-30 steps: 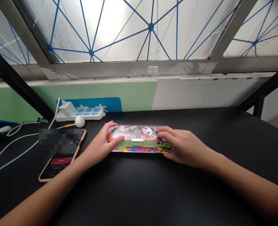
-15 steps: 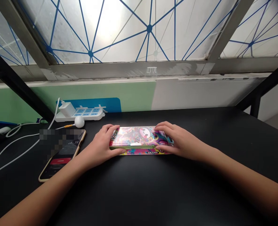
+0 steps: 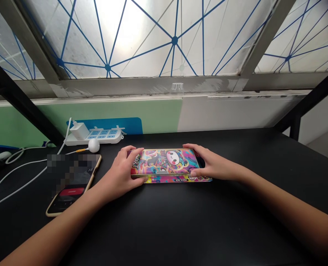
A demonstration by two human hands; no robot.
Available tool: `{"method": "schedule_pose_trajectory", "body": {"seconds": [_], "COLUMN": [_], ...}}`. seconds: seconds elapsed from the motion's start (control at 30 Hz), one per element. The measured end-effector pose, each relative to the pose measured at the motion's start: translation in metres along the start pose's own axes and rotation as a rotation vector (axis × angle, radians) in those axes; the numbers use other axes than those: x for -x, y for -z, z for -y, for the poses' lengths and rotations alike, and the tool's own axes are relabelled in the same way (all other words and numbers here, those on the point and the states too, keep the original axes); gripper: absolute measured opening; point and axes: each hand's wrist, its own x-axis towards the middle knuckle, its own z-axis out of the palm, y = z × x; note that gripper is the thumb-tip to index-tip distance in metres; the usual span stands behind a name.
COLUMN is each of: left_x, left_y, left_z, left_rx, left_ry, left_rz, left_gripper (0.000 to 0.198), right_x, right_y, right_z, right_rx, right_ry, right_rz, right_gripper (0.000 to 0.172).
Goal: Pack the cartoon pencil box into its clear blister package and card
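A colourful pencil box (image 3: 166,162) with a cartoon face on its lid lies flat on the black table (image 3: 164,221), its long side facing me. "PENCIL BOX" is printed on its front edge. My left hand (image 3: 125,170) grips the left end, fingers over the back edge and thumb at the front. Round the right end is my right hand (image 3: 208,162), with its thumb on the front edge of the lid and its fingers at the back corner.
At the left lies a phone (image 3: 93,177) in a pale case, beside white cables (image 3: 22,188). Behind it are a white power strip (image 3: 105,136) with a charger and a round white device (image 3: 94,145). Black frame bars (image 3: 22,99) rise at both sides.
My right hand has shifted slightly right along the box, its thumb now further right. The lid's glare is gone and its picture shows more clearly. The view has tilted slightly.
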Motion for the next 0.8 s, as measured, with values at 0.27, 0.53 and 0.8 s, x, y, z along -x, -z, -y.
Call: {"method": "schedule_pose_trajectory", "body": {"seconds": [0.27,0.53,0.8], "left_x": [0.001,0.004,0.002], "left_y": [-0.004,-0.001,0.002], "left_z": [-0.003,-0.011,-0.013], "left_rx": [-0.093,0.006,0.113], "left_ry": [-0.13,-0.16,-0.18], "left_rz": [-0.167,-0.206,-0.545], "left_gripper": [0.083,0.08,0.078], "right_x": [-0.002,-0.001,0.008], "right_y": [0.004,0.008,0.006], "right_z": [0.012,0.013,0.028], "right_rx": [0.051,0.028,0.228], "right_ry": [0.114,0.194,0.377], "right_rz": [-0.205,-0.255,-0.47], "right_gripper": [0.07,0.073,0.078]}}
